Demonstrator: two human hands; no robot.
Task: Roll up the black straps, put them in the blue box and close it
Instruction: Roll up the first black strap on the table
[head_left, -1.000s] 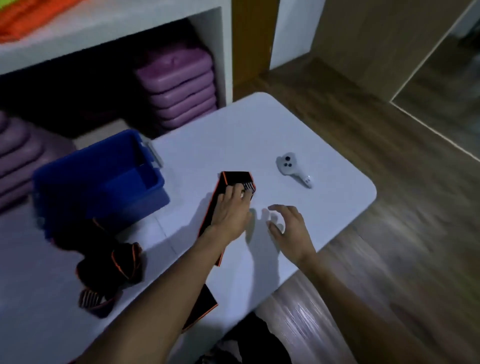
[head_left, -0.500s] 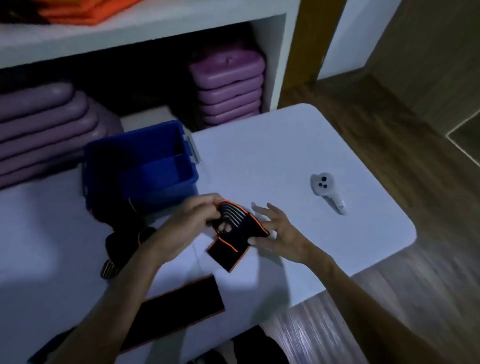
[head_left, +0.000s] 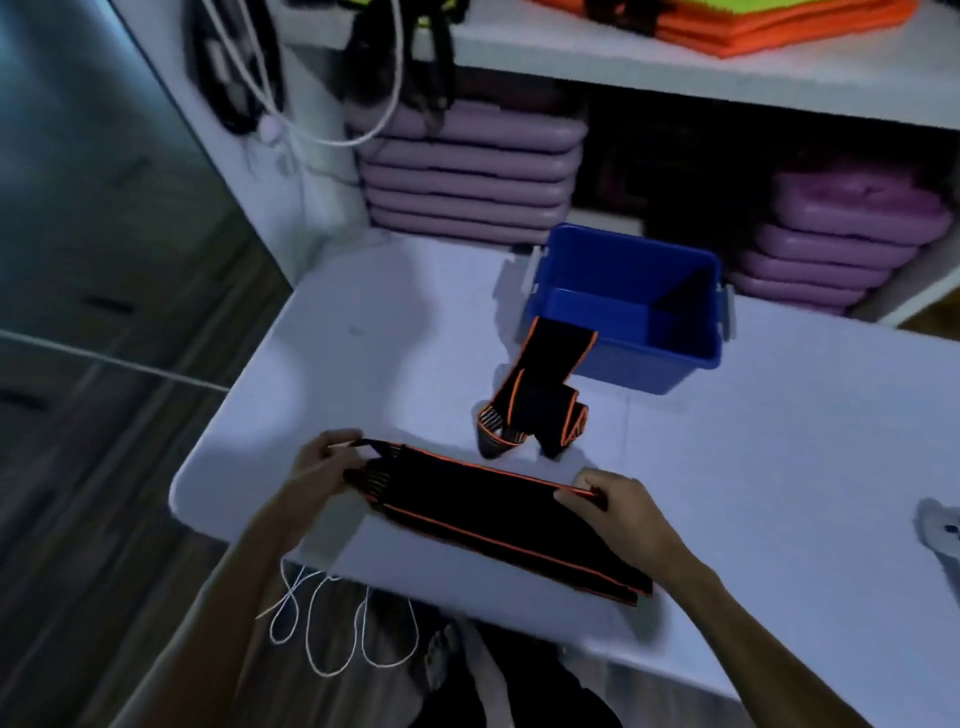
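A person's two bare forearms reach up from the bottom of the frame over a white rectangular table (head_left: 779, 467). Stretched flat between the hands, in the lower centre, lies a long black fabric strap with orange edging (head_left: 493, 514), running from centre left down toward lower right.

The left hand (head_left: 322, 478) pinches the strap's striped end at centre left, fingers closed narrowly on the fabric. The right hand (head_left: 618, 514) grips the strap's upper edge right of centre, thumb and fingers closed on the orange trim. The rest of the strap runs on past the right hand to the table's near edge.

Just above, at the centre of the frame, a second black strap with orange trim (head_left: 535, 410) lies loosely folded, not rolled, one end draped up against the front wall of an open blue plastic box (head_left: 649, 358). The box stands in the upper right of centre; what can be seen of its inside looks empty, and no lid is visible.

The step in hand appears to be straightening the first strap, ready for rolling. The next move likely calls for turning the striped end over on itself and winding tightly along the length, keeping the edges aligned. Packing and closing are not yet done.
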